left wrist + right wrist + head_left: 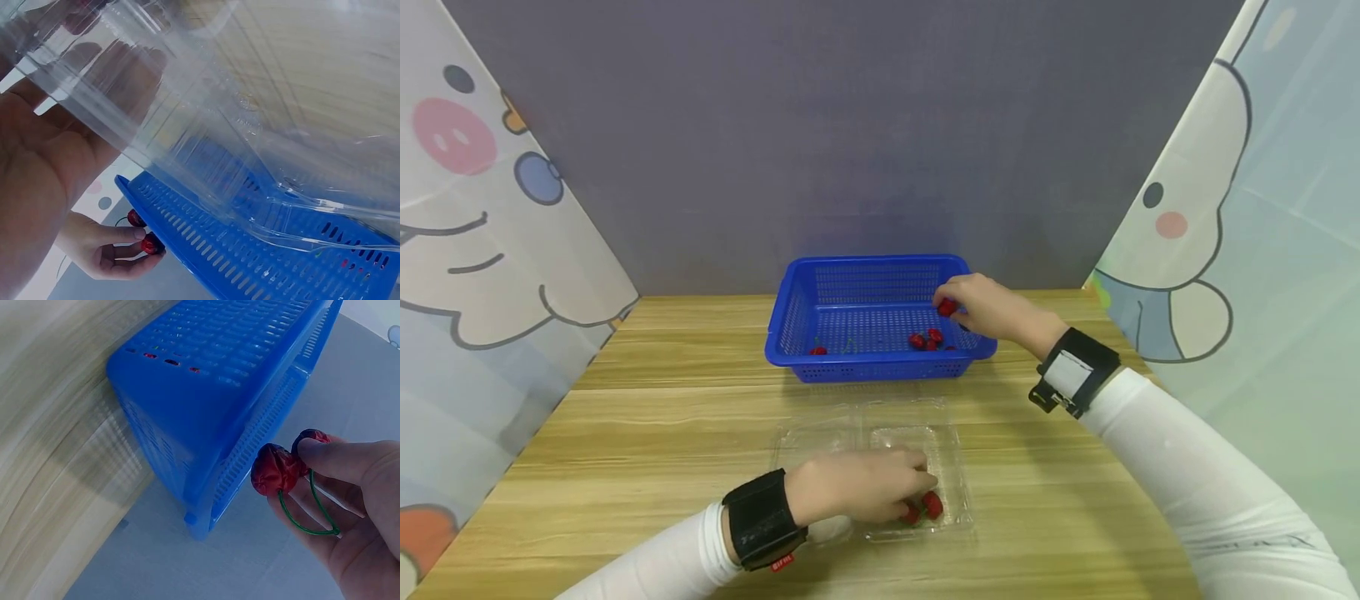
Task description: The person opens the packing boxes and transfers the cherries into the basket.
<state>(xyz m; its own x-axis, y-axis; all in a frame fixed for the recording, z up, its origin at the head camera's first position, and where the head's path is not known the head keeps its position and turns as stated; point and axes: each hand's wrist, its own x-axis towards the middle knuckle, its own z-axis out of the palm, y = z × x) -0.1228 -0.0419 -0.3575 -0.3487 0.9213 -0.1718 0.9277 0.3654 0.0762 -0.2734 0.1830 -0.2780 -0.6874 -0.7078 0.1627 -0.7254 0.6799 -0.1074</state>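
Observation:
My left hand [868,483] reaches into a clear plastic clamshell box [951,450], its fingertips right at two red cherries [932,504] in the near right corner. In the left wrist view the clear wall blurs these fingers, and I cannot tell whether they pinch a cherry. Over the right side of a blue basket [880,357], my right hand [988,308] pinches a pair of red cherries [275,470] between thumb and fingers. A green stem [306,531] joins the pair and loops below. More cherries [917,341] lie in the basket's near right part.
Another cherry [818,351] sits at the basket's near left. The basket stands behind the clamshell on a wood-grain table [685,417]. A grey panel [880,150] rises behind it, with cartoon-printed sheets [1195,250] on both sides.

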